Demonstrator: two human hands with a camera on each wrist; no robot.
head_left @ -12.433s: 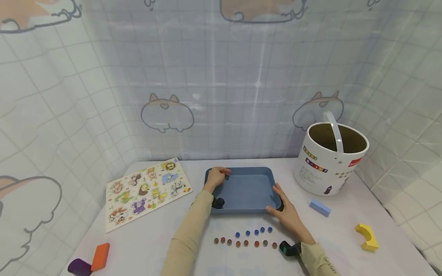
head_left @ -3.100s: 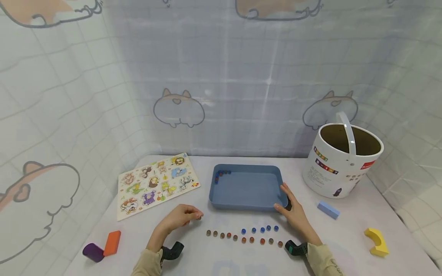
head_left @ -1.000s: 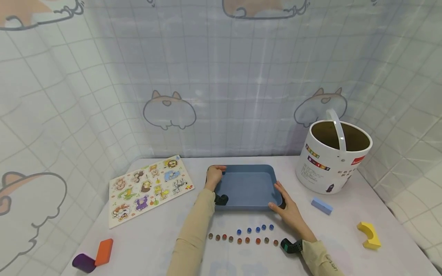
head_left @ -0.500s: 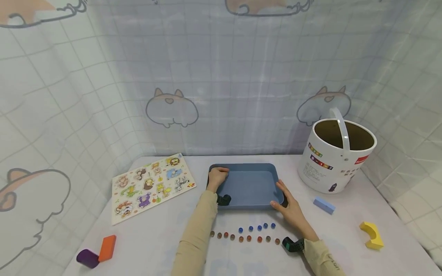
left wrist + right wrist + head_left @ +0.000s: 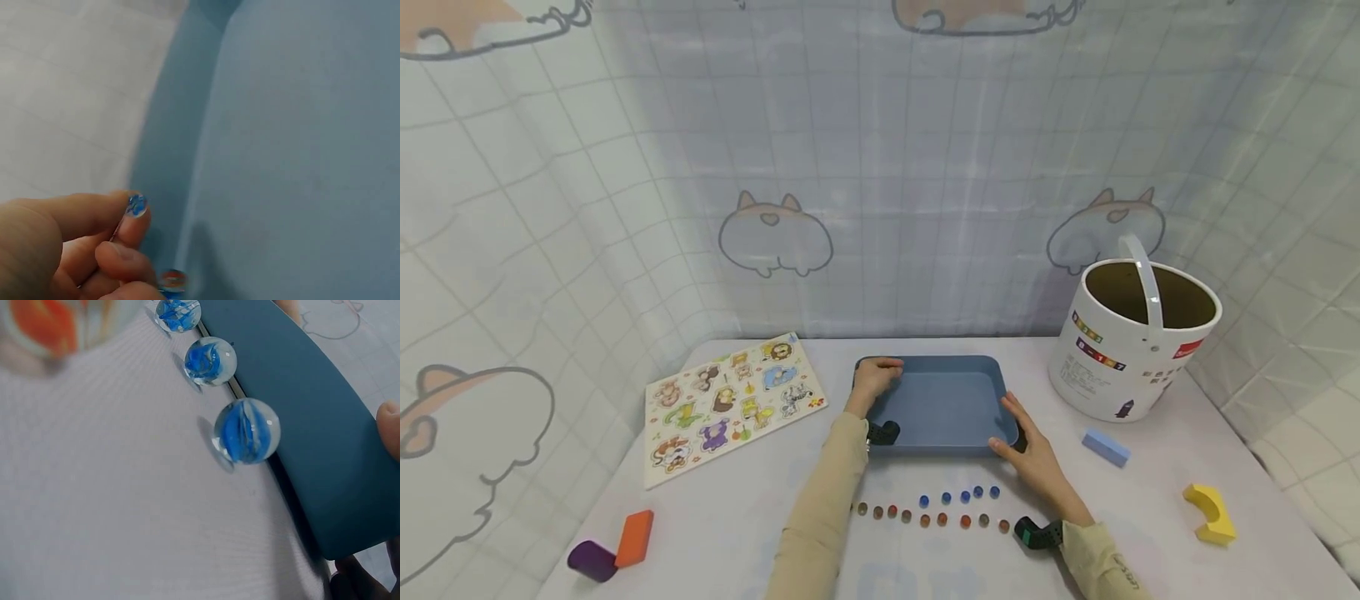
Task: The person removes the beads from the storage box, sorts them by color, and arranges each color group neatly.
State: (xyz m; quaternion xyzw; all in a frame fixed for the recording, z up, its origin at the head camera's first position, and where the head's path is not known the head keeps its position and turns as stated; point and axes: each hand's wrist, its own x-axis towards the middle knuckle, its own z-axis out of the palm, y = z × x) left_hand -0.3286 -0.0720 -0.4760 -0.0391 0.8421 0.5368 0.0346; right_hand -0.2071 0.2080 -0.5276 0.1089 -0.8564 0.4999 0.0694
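Observation:
In the head view, a shallow blue-grey tray point(image 5: 943, 408) lies on the white table. My left hand point(image 5: 872, 385) reaches over its left wall into the far left corner. In the left wrist view, its fingers pinch a clear glass marble with blue inside point(image 5: 136, 205). Another marble, orange and blue point(image 5: 172, 281), shows right beside the fingertips, low in the tray. The hand hides that corner from above. My right hand point(image 5: 1037, 467) rests at the tray's near right corner, thumb at the rim and index finger straight along the right wall.
In front of the tray stand two rows of marbles, blue ones point(image 5: 966, 497) and brownish-red ones point(image 5: 942, 519). An animal puzzle board point(image 5: 730, 408) lies left; a white bucket point(image 5: 1097, 358) stands right. Blocks lie around: orange point(image 5: 635, 537), purple point(image 5: 592, 561), blue point(image 5: 1106, 447), yellow point(image 5: 1212, 517).
About three seconds ago my left hand was over the table left of the marble rows, and marbles showed in the tray's far left corner. It has since moved into that corner. My right hand stays put.

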